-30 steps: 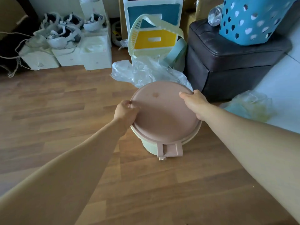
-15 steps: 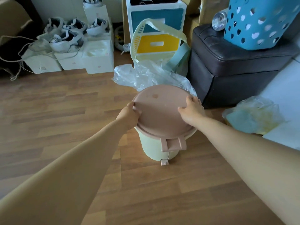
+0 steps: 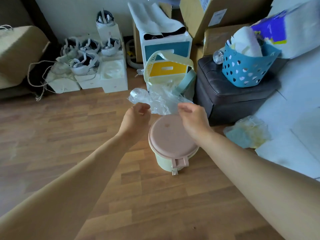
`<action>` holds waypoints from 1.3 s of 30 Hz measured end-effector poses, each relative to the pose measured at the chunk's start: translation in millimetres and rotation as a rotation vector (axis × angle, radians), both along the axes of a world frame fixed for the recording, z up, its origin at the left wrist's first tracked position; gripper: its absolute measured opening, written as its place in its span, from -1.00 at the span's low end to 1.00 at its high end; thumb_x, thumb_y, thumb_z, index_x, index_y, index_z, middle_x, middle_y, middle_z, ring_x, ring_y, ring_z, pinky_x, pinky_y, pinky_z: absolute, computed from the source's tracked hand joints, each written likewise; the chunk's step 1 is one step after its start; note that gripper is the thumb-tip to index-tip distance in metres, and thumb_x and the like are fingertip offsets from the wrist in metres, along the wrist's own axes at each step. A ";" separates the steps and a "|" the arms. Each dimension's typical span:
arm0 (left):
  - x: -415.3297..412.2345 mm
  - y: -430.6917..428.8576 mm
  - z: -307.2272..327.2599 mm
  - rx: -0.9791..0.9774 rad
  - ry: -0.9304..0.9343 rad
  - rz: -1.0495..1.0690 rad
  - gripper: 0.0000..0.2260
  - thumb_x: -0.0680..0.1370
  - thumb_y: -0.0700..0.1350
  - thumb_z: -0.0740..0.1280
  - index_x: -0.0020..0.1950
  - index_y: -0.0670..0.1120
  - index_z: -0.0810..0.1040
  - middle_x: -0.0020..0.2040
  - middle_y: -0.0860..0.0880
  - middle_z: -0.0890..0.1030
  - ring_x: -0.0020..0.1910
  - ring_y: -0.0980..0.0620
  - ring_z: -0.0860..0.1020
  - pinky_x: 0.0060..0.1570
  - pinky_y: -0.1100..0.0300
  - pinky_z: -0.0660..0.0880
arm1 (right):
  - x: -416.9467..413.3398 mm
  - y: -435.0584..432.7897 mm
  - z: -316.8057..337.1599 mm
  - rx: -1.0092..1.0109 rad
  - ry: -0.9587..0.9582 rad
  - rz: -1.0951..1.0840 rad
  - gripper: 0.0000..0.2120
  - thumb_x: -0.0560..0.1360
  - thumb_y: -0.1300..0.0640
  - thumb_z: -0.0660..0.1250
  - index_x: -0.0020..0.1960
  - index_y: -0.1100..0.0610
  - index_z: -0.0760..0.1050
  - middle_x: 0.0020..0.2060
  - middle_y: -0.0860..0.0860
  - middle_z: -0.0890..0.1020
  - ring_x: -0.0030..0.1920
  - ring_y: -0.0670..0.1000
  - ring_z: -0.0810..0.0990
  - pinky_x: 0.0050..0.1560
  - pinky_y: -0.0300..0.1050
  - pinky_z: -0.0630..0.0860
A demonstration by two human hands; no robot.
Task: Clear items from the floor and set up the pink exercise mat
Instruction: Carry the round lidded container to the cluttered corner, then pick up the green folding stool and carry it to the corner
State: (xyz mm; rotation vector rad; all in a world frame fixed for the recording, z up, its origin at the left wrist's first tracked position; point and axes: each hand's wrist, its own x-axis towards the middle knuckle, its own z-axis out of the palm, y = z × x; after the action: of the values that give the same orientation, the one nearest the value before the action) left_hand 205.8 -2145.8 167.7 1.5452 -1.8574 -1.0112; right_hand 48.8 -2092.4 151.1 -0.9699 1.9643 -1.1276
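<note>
A small pale-green pedal bin with a pink lid (image 3: pixel 170 137) stands on the wooden floor beside a dark ottoman (image 3: pixel 230 96). My left hand (image 3: pixel 135 120) hovers to the left of the lid, fingers loosely curled, holding nothing. My right hand (image 3: pixel 194 118) hovers over the lid's far right edge, also loosely curled and empty. Neither hand touches the bin. Crumpled clear plastic (image 3: pixel 155 99) lies on the floor just behind the bin. No pink mat is in view.
A blue perforated basket (image 3: pixel 245 73) sits on the ottoman. Behind the plastic lean a cream basket and a drawer unit (image 3: pixel 168 49). White boxes with headsets (image 3: pixel 86 73) line the back wall. A bagged bundle (image 3: pixel 247 132) lies by the white surface at right.
Both hands let go of the bin's pink lid and lifted away from it. The bin now rests on the floor, and the view has pulled back and up.
</note>
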 end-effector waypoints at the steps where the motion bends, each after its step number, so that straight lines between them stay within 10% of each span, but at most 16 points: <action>1: 1.6 5.2 23.9 -0.014 0.017 0.002 -0.78 0.58 -0.16 0.23 0.19 -0.05 0.55 0.02 0.07 0.55 -0.15 0.12 0.51 -0.34 0.51 0.34 | 2.9 5.6 23.6 -0.019 -0.051 -0.011 -0.70 0.61 0.11 0.18 0.32 0.05 0.49 0.19 -0.10 0.56 -0.14 -0.20 0.55 -0.17 -0.50 0.48; 7: 9.8 42.0 201.5 -0.096 0.066 -0.017 -0.80 0.57 -0.18 0.25 0.15 -0.06 0.57 0.00 0.01 0.60 -0.22 0.12 0.49 -0.42 0.55 0.34 | 20.1 40.1 197.5 -0.090 -0.241 -0.137 -0.74 0.52 0.23 0.27 0.18 0.16 0.58 -0.01 0.02 0.63 0.03 -0.01 0.59 0.22 0.04 0.53; 17: 29.0 146.9 421.8 -0.191 0.173 -0.123 -0.78 0.57 -0.21 0.22 0.18 -0.11 0.54 -0.04 -0.01 0.59 -0.27 0.15 0.49 -0.44 0.50 0.36 | 57.3 140.3 431.3 -0.229 -0.230 -0.168 -0.84 0.52 0.28 0.26 -0.10 0.11 0.59 -0.25 0.03 0.60 -0.17 0.00 0.55 0.02 -0.07 0.57; 29: 52.2 304.9 508.2 -0.306 0.271 -0.654 -0.82 0.55 -0.21 0.26 0.10 -0.12 0.59 -0.10 0.00 0.60 -0.22 0.23 0.53 -0.26 0.54 0.38 | 121.1 355.8 510.6 -0.473 -0.167 -0.602 -0.84 0.49 0.31 0.28 -0.13 0.11 0.58 -0.33 -0.01 0.59 -0.30 -0.06 0.53 -0.14 -0.17 0.50; 39: 40.0 519.7 527.5 -0.177 0.415 -1.310 -0.88 0.57 -0.18 0.28 0.02 0.02 0.55 -0.08 0.03 0.62 -0.07 0.03 0.59 -0.01 0.19 0.49 | 177.5 600.2 532.9 -0.520 -0.027 -1.189 -0.80 0.54 0.27 0.27 -0.21 0.08 0.56 -0.25 0.09 0.62 -0.24 0.00 0.59 -0.11 -0.14 0.60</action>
State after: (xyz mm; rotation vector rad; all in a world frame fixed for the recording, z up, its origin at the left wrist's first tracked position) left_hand 245.8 -1626.2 695.1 -0.1940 -2.4477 -1.4244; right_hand 226.3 -1492.2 684.0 0.1477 2.2656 -2.3270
